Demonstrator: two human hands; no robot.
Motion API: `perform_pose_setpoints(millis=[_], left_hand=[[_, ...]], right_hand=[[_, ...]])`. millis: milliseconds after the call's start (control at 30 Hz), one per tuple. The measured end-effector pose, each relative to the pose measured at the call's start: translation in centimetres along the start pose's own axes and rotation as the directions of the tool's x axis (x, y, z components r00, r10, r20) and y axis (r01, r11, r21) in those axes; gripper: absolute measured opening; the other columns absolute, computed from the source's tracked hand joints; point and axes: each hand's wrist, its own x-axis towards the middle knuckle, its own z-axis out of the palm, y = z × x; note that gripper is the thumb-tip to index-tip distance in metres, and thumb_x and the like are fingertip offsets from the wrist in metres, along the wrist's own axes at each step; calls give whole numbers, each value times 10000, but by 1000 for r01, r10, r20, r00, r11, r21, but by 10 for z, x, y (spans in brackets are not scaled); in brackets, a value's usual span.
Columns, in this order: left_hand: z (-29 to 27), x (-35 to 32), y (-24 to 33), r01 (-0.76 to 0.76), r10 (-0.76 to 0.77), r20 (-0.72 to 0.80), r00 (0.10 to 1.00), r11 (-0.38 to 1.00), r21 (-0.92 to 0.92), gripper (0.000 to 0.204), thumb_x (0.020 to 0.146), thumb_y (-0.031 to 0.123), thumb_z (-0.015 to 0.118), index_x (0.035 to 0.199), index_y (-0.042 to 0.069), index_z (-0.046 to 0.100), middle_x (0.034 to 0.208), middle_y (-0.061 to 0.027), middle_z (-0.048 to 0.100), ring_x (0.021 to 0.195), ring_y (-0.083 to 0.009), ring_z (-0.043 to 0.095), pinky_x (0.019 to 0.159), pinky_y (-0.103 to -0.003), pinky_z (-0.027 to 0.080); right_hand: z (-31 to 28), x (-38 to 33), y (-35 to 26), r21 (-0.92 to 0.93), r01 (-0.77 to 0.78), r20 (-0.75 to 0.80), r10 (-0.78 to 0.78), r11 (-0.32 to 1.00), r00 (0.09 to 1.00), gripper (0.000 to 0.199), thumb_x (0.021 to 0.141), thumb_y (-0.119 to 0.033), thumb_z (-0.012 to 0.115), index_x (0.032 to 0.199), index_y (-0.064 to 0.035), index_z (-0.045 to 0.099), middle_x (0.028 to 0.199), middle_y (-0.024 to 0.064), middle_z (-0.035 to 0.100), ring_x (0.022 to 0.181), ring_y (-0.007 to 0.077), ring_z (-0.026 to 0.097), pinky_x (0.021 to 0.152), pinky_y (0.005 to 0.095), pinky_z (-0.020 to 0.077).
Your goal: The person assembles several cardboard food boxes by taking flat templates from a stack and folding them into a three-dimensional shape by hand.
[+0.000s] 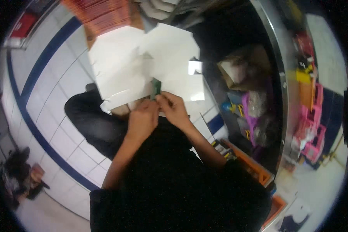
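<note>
In front of my body, my left hand (143, 118) and my right hand (175, 109) meet with fingers closed together. A small dark green flat piece (156, 88) sticks up from between their fingertips; its exact kind is blurred. Both hands seem to pinch its lower end. Just beyond the hands lies a large white sheet (120, 58) with cut, angled edges and small tabs, like an unfolded carton. Its right part (174, 46) has a square notch at its edge. Part of the sheet's near edge passes behind my fingers.
A stack of orange-red items (100, 15) sits beyond the sheet. On the right, a shelf under a metal-edged counter (280, 73) holds an open cardboard box (243, 67), purple plastic (251, 120) and bags. Orange crates (255, 166) stand near my right elbow. My bent leg (92, 116) is at left.
</note>
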Motion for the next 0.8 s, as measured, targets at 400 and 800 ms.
perform_pose_setpoints(millis=[400, 800], left_hand=[[-35, 70, -18, 371, -423, -84, 902, 862, -346, 297, 1028, 170, 585, 842, -56, 634, 593, -164, 631, 501, -196, 619, 514, -347, 470], [10, 15, -21, 148, -168, -141, 976, 979, -142, 320, 963, 172, 645, 1222, -11, 598, 976, -241, 678, 866, -365, 695, 814, -413, 533]], right_hand=[[-4, -18, -26, -190, 43, 141, -16, 981, 990, 221, 1002, -33, 595, 1185, 30, 702, 726, 19, 592, 682, 67, 474, 603, 270, 426], [12, -2, -30, -338, 366, -57, -407, 867, 912, 156, 932, -35, 594, 1056, 50, 638, 955, 270, 680, 864, 383, 697, 761, 462, 531]])
